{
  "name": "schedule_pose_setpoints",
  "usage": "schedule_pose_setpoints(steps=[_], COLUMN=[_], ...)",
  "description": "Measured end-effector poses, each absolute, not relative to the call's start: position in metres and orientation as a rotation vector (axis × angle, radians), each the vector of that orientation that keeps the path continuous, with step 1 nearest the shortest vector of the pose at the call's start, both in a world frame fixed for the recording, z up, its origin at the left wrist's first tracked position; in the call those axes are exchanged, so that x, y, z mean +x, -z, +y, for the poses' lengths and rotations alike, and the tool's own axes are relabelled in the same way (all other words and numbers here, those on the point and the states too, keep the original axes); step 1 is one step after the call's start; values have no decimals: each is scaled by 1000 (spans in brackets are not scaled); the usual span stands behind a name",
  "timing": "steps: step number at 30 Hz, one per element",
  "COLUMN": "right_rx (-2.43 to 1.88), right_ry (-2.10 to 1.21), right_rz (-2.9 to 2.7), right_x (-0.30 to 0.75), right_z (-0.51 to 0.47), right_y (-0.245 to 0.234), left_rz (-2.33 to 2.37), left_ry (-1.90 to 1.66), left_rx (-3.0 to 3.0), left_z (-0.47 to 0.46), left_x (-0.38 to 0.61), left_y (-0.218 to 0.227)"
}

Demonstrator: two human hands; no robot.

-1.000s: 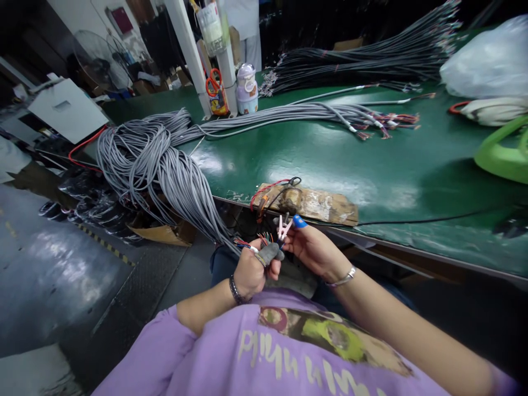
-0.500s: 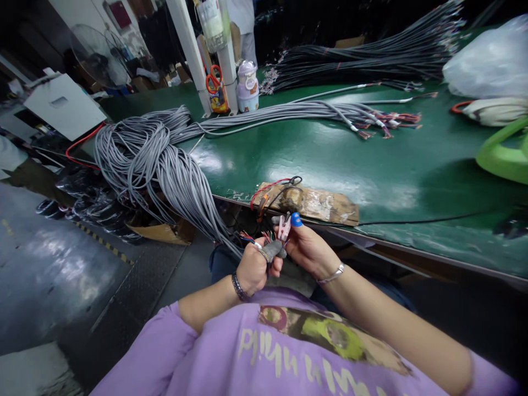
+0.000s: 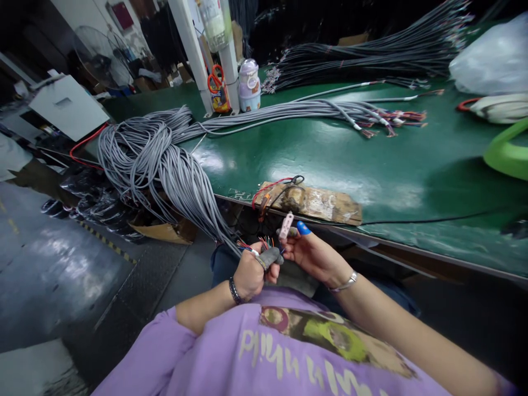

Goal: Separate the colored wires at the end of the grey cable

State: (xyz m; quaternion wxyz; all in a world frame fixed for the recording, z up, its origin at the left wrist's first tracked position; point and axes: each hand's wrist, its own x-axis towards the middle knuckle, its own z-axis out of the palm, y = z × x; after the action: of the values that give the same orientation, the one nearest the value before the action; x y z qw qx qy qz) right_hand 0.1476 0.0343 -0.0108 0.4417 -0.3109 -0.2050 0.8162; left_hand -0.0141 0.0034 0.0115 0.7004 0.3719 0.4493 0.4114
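Observation:
My left hand [image 3: 251,269] is closed around the end of a grey cable, with a grey cover on its thumb. Thin coloured wires [image 3: 267,242] fan out above its fingers. Just to the right, my right hand [image 3: 315,256] wears a blue cover on the thumb and pinches a small pale pink clip-like tool [image 3: 286,226], its tip pointing up. Slightly apart from the left fist, the right fingers curl near the wire ends. From the left, a thick bundle of grey cables [image 3: 190,181] hangs over the bench edge toward my lap.
On the green bench [image 3: 371,165], a worn wooden board [image 3: 325,204] with red and black leads lies at the near edge. Black cables [image 3: 350,60], a purple bottle [image 3: 249,88], orange-handled scissors [image 3: 216,80] and a plastic bag [image 3: 495,58] are farther back.
My right hand has drawn slightly right, away from the left fist, and the pink tool has turned in its fingers. The left hand still grips the cable end.

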Motion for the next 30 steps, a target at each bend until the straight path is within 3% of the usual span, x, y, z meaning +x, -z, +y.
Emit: schedule_pose_setpoints(steps=[9, 13, 17, 21, 27, 30], right_rx=[-1055, -1139, -1008, -861, -1099, -1014], right_ry=[-1825, -1717, -1892, -2044, -1453, -1688], right_rz=[-961, -696, -466, -641, -954, -786], right_x=[146, 148, 154, 149, 137, 134], right_z=[22, 32, 41, 46, 47, 49], right_y=[-11, -3, -3, -13, -14, -11], left_rz=[1042, 1004, 967, 929, 930, 928], left_ry=[-862, -858, -904, -935, -891, -884], left_rx=[969, 961, 916, 851, 784, 769], left_z=[1, -1, 2, 10, 22, 24], left_x=[-16, -19, -19, -17, -13, -11], left_y=[-5, -7, -15, -26, -34, -32])
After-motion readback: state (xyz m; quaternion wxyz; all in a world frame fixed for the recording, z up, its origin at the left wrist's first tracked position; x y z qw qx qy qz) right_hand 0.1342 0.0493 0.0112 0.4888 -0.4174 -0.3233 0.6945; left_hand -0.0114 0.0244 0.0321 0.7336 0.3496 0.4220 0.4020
